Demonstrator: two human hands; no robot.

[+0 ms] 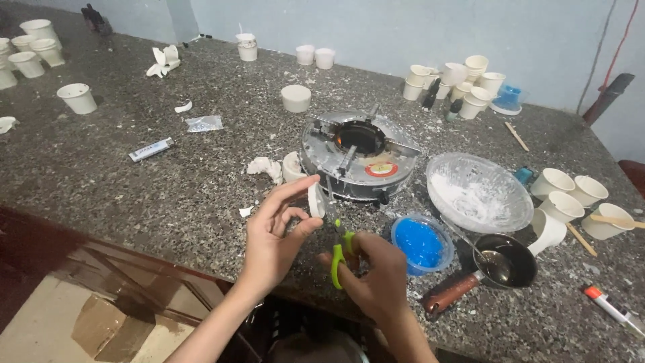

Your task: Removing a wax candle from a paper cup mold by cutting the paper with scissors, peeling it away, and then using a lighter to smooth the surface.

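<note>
1. While the left hand pinches a small white piece between thumb and forefinger, the other fingers spread loosely above the front edge of the stone table.
2. The right hand is closed around the green handles of a pair of scissors; their blades point up toward the white piece and seem to meet its lower edge, though the contact is too small to tell for sure.
3. The white piece sits just in front of the round metal burner, held in the air, apart from the table.
4. It looks thin and light, probably brittle like plaster or stiff like cut cup wall; I judge a gentle pinch at its top edge, away from the blades, suits it best, since a hard squeeze could crack or bend it.
5. The scissors look small and rigid, with smooth plastic loops that give a sure hold.
6. Just right of the hands stands a shallow clear tub of blue stuff, then a dark ladle with a reddish handle, and behind them a clear bowl dusted with white powder.
7. White paper cups stand in groups around the table, and white crumbs and scraps lie scattered about the burner.
8. A small tube lies well to the left, and a red-capped marker at the far right.
</note>
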